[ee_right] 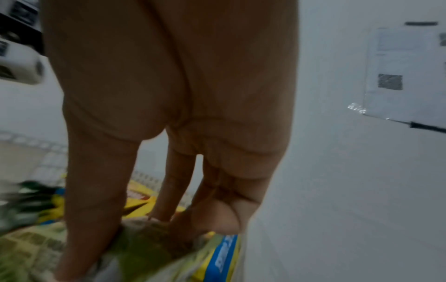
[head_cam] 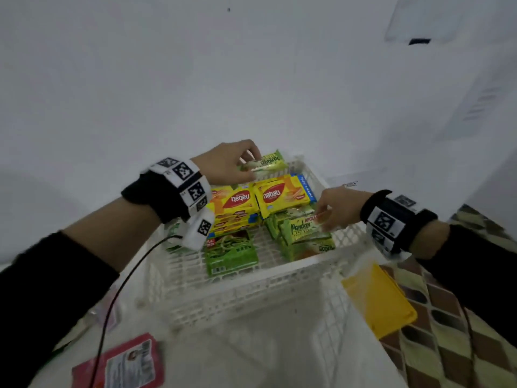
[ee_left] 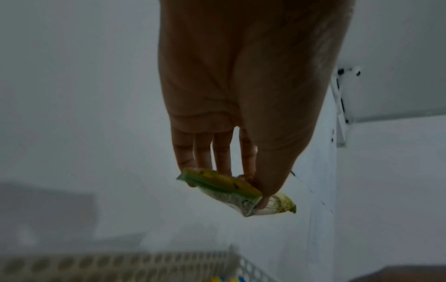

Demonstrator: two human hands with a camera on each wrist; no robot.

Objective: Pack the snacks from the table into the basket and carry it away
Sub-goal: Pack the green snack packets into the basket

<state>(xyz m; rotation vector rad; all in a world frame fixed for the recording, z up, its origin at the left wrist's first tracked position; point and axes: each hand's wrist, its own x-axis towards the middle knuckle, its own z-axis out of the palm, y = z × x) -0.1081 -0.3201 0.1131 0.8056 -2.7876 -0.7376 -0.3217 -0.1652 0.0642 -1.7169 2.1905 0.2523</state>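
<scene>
A white lattice basket (head_cam: pixel 251 284) stands on the table and holds several snack packs. Two yellow nabati packs (head_cam: pixel 282 196) lie at its back and a green pack (head_cam: pixel 230 253) lies at its front. My left hand (head_cam: pixel 251 163) hovers over the basket's far edge and pinches a small green pandan packet (head_cam: pixel 270 163) by one end. The left wrist view shows that small pandan packet (ee_left: pixel 226 188) between thumb and fingers of the left hand (ee_left: pixel 251 188), above the basket rim (ee_left: pixel 120 265). My right hand (head_cam: pixel 321 219) reaches into the basket's right side and grips a larger green Pandan pack (head_cam: pixel 302 229) lying on others. Thumb and fingers of the right hand (ee_right: pixel 149 229) close on this Pandan pack (ee_right: pixel 144 251).
A red packet (head_cam: pixel 120 365) lies on the table at the near left, under a black cable (head_cam: pixel 112 303). A yellow flat pack (head_cam: pixel 383 301) sits right of the basket, on a patterned cloth (head_cam: pixel 447 345). A white wall stands close behind.
</scene>
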